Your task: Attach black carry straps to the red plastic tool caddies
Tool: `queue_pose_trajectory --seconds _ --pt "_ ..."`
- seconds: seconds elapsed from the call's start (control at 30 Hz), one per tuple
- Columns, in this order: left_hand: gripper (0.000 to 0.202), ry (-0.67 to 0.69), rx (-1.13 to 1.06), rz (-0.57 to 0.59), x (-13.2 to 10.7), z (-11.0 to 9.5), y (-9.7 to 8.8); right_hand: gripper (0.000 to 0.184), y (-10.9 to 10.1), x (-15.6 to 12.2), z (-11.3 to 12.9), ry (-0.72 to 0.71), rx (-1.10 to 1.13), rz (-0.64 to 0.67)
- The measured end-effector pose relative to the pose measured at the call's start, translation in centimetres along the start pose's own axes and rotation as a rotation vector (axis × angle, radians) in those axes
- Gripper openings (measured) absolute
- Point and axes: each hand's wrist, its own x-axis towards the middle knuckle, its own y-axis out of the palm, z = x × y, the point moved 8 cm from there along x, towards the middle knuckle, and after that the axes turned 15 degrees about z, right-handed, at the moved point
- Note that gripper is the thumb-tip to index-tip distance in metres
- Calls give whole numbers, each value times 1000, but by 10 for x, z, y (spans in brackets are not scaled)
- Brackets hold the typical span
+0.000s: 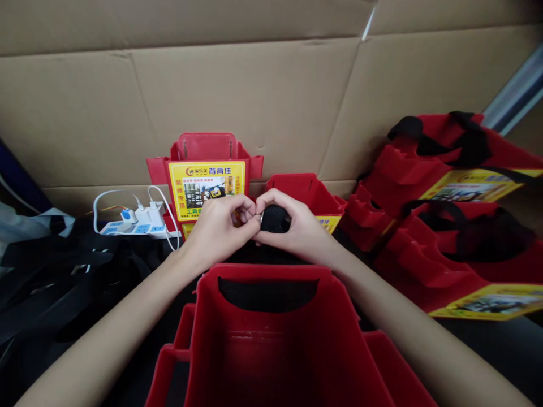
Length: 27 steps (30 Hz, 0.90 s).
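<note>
My left hand (223, 229) and my right hand (292, 226) meet just beyond the far rim of an open red fabric tool pouch (271, 345) in front of me. Both hands are closed in a pinch on a black strap (274, 219) with a small metal ring between the fingertips. The pouch has a black band inside its far wall. How the strap joins the pouch is hidden by my fingers.
Behind my hands stands a red pouch with a yellow label card (207, 189), another red pouch (307, 192) beside it. More red pouches with black straps (445, 209) are piled at the right. A white power strip (136, 225) and black straps (63, 277) lie left. Cardboard (254, 96) walls the back.
</note>
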Motion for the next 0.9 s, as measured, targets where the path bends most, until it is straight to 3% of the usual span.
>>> queue_pose_trajectory --seconds 0.17,0.37,0.53,0.77,0.9 --pt "8 -55 -69 -11 1 7 5 23 0 0 -1 14 -46 -5" --pt "6 -144 -461 21 6 25 14 23 -7 -1 -2 8 -152 -7" --pt "5 -303 -720 85 3 37 22 23 -8 0 -4 59 -221 49" --pt "9 -241 -690 287 4 38 21 19 -29 -6 -3 90 -322 88" --pt "22 -223 -473 259 2 32 12 21 -28 -7 -7 116 -235 124"
